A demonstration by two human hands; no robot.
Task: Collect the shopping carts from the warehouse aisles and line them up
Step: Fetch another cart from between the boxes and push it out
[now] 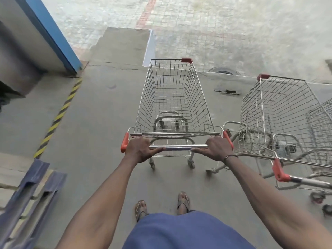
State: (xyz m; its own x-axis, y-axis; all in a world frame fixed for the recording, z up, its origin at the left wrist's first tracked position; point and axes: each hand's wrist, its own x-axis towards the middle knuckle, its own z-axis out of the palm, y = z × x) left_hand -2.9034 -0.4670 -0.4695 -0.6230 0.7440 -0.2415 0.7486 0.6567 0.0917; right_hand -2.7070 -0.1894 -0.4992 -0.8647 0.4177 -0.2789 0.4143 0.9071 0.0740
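- At the centre of the head view, an empty wire shopping cart (175,105) stands on the concrete floor (100,114), just left of the parked carts (280,121).
- Left hand (139,150) and right hand (218,150) grasp the handle bar (177,146), fingers curled over it.
- Judged light, stiff and free-rolling; wide-spaced hands on the bar should steer best.

The right-hand cart (280,123) runs off the frame's edge, perhaps nested with another blurred basket (321,121).
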